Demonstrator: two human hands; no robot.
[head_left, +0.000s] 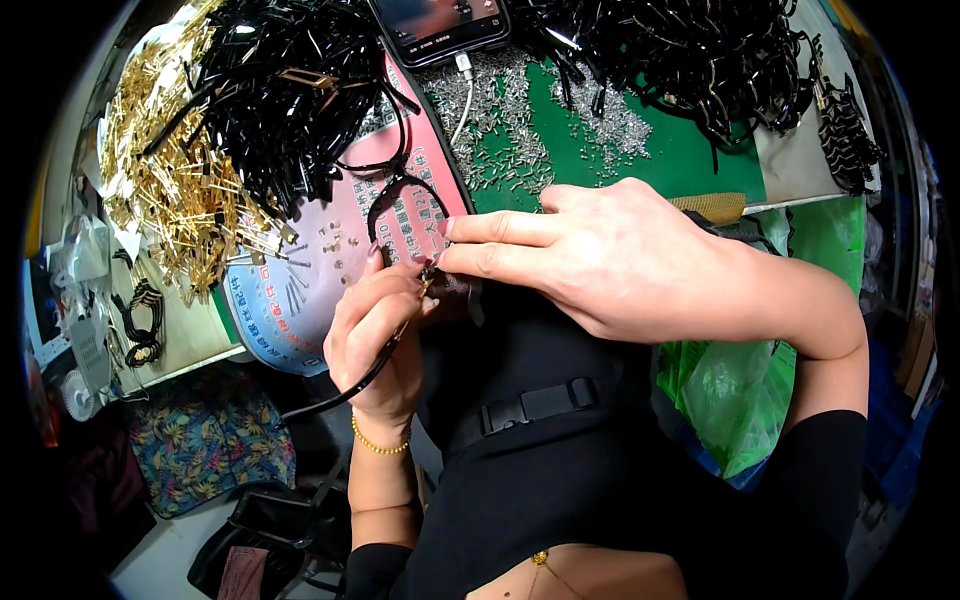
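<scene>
Green-topped table (690, 175): pink sheet (430, 130), gold metal pieces (165, 130), glossy black pieces (275, 110), silver bits (505, 130), perhaps screws.

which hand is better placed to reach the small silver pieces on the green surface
Likely the right hand: it lies nearer the small silver pieces, while the left hand holds a black temple arm.

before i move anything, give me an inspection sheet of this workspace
Surface: green mat, partly under a pink sheet.
Job's things: black glasses frame; black side arm running out from the left hand.
Clutter: gold pieces, black pieces and small silver bits in loose piles; phone at the far side.
Grips: left hand pinches the frame; right hand has two fingers extended toward it, contact unclear.
Cables: white cable plugged into the phone.
Surroundings: green plastic at right, flowered cloth at left.
</scene>
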